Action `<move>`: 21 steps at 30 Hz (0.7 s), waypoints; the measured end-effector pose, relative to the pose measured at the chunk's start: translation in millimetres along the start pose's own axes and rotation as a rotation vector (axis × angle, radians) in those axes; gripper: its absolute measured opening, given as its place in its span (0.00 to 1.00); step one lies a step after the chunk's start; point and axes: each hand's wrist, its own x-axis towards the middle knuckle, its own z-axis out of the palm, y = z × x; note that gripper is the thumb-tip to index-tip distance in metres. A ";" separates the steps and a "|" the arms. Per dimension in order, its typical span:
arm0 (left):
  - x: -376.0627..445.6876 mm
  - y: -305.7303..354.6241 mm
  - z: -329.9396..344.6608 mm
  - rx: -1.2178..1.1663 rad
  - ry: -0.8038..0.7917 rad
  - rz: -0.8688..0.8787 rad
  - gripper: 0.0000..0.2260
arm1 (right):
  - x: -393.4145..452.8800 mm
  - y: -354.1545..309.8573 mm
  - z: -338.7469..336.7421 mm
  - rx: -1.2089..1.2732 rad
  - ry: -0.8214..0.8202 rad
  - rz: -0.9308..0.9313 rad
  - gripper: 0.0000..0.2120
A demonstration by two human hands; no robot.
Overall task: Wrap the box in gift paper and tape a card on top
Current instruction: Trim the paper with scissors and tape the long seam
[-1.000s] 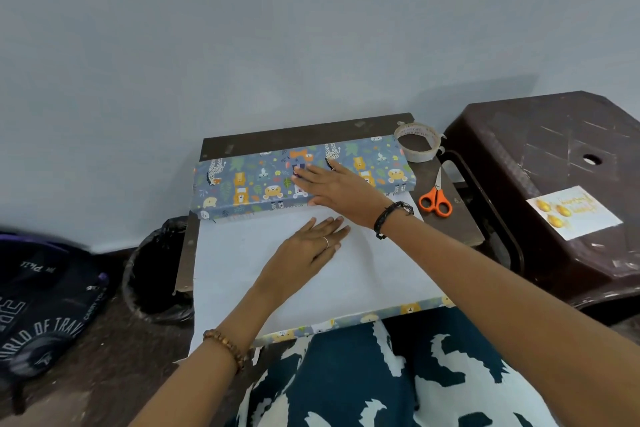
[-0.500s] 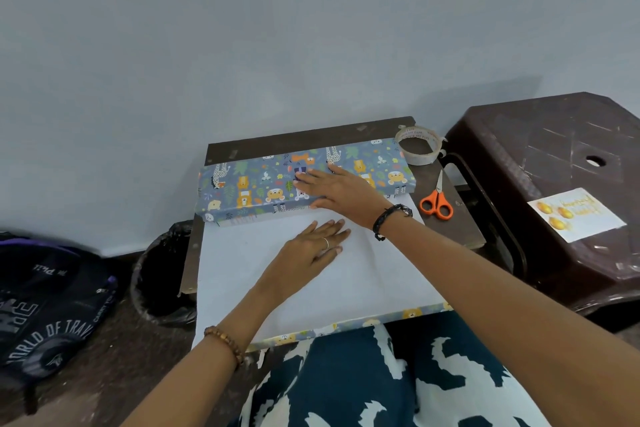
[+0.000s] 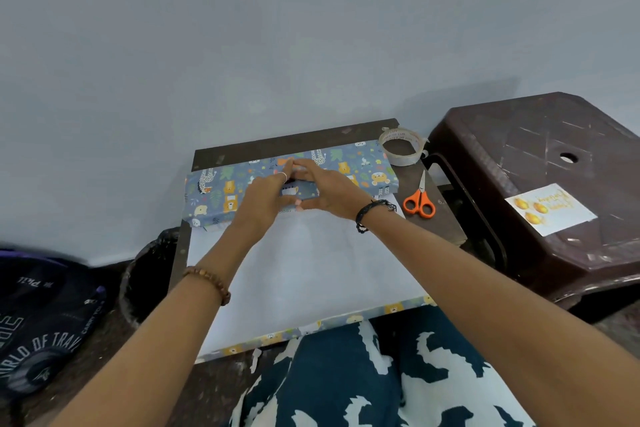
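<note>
The long box (image 3: 221, 191), partly covered in blue animal-print gift paper, lies across the far side of a small dark table (image 3: 294, 142). The rest of the paper sheet (image 3: 311, 270) spreads white side up toward me. My left hand (image 3: 266, 194) and my right hand (image 3: 332, 191) meet at the box's middle. Each has its fingers over the top and its thumb against the near side, gripping the box. The yellow-and-white card (image 3: 550, 208) lies on a brown plastic stool (image 3: 519, 149) at the right.
A tape roll (image 3: 401, 146) sits at the table's far right corner, with orange scissors (image 3: 419, 201) just in front of it. A black bin (image 3: 149, 274) and a dark backpack (image 3: 41, 322) stand on the floor at the left. A wall rises right behind the table.
My left hand left the white paper and moved up onto the box beside my right hand. My right hand turned so that its thumb reaches down the box's near side.
</note>
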 end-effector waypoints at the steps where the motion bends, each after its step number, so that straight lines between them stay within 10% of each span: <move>1: 0.4 0.6 -0.3 0.031 -0.013 -0.009 0.28 | 0.3 -1.4 -0.7 0.023 -0.008 0.005 0.36; 10: 28.2 23.6 -22.4 0.446 -0.356 -0.099 0.48 | -17.6 16.0 -47.4 0.011 -0.042 0.110 0.24; 16: 44.7 49.9 -35.7 0.739 -0.489 -0.088 0.30 | -38.8 41.7 -92.8 -0.039 0.562 0.298 0.14; 21: 57.4 60.0 -32.0 0.796 -0.533 -0.129 0.29 | -43.2 67.3 -90.4 -0.456 0.428 0.503 0.20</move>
